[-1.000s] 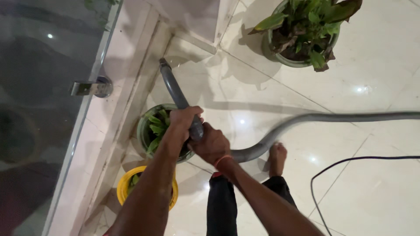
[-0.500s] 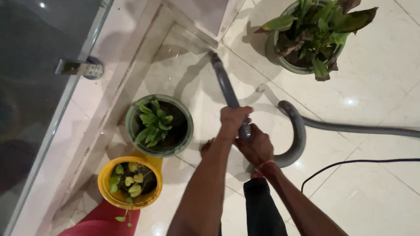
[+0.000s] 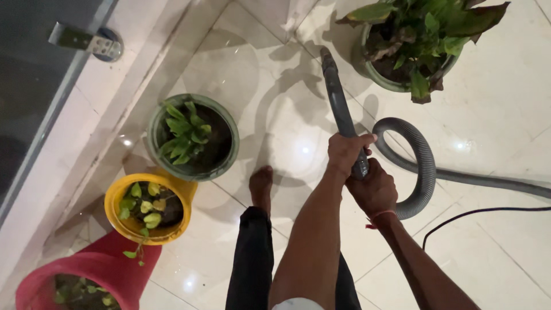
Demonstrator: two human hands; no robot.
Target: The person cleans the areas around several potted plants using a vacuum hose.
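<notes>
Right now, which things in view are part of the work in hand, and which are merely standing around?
In hand:
- grey vacuum wand, held by left hand and right hand
- ribbed grey hose looping behind them
- black cable on the floor

Standing by:
- green pot
- yellow pot
- red pot
- large leafy pot
- metal door fitting

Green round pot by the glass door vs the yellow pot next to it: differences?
The green round pot has a dull green rim; the yellow pot is bright yellow. The green one holds a rosette of pointed dark green leaves, the yellow one small rounded yellow-green leaves with a sprig trailing over its rim. The green pot looks wider. Both stand on the pale tiled floor, side by side.
</notes>
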